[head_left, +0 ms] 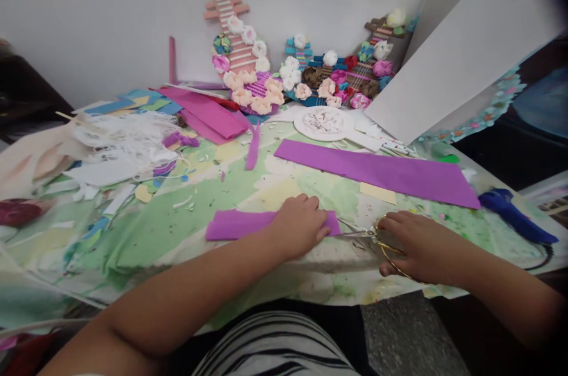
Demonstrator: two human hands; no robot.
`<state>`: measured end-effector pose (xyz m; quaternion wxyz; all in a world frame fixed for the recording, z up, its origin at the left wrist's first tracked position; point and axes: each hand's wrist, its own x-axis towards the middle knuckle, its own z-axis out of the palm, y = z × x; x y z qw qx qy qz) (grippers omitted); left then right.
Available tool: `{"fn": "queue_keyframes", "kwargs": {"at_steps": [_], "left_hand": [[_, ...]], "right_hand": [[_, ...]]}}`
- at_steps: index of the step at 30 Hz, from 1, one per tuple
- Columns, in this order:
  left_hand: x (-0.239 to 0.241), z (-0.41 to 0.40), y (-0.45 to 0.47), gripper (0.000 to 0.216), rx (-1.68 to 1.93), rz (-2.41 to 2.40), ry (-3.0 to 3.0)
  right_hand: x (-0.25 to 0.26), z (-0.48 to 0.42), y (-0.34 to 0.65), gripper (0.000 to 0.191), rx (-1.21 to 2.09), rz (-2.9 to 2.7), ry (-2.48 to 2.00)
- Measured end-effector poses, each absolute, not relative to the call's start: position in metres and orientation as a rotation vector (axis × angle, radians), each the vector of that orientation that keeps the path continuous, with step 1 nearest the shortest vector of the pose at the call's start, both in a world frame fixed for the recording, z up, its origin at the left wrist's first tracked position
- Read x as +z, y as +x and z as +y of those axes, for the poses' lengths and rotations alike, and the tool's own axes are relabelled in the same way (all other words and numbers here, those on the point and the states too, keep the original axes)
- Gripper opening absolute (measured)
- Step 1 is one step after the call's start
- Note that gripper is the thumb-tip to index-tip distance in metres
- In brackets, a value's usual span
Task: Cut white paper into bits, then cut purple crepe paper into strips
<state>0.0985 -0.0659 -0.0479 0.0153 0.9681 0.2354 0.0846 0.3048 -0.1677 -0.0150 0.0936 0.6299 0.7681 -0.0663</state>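
My left hand [302, 223] lies with curled fingers on the right end of a small purple paper strip [239, 223] near the table's front edge, pressing it down. My right hand [419, 246] is closed round the gold handles of a pair of scissors [361, 234]. The blades point left and meet the strip's right end beside my left fingers. A long purple paper sheet [377, 172] lies flat just beyond both hands.
Paper-flower guitar crafts [248, 57] lean against the back wall. Pink paper sheets [208, 113], white shreds [128, 136] and scraps crowd the left. A white round plate [325, 123], a large white board [465, 51] and a blue glue gun [515, 216] are on the right.
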Motion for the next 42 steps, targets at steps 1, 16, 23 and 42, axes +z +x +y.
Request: {"fn": "queue_keyframes", "kwargs": {"at_steps": [1, 16, 23, 42], "left_hand": [[-0.049, -0.066, 0.099, 0.033, 0.271, 0.715, 3.017], [-0.056, -0.066, 0.099, 0.035, 0.336, 0.687, 2.989], [-0.058, -0.066, 0.099, 0.037, 0.368, 0.721, 2.970], [-0.060, -0.067, 0.100, 0.035, 0.367, 0.705, 2.989]], "right_hand": [[-0.015, -0.167, 0.305, 0.053, -0.199, 2.281, 1.863], [-0.012, -0.162, 0.311, 0.049, -0.187, 2.319, 1.836], [-0.017, -0.164, 0.315, 0.052, -0.230, 2.330, 1.823], [-0.015, -0.162, 0.311, 0.052, -0.203, 2.397, 1.674]]}}
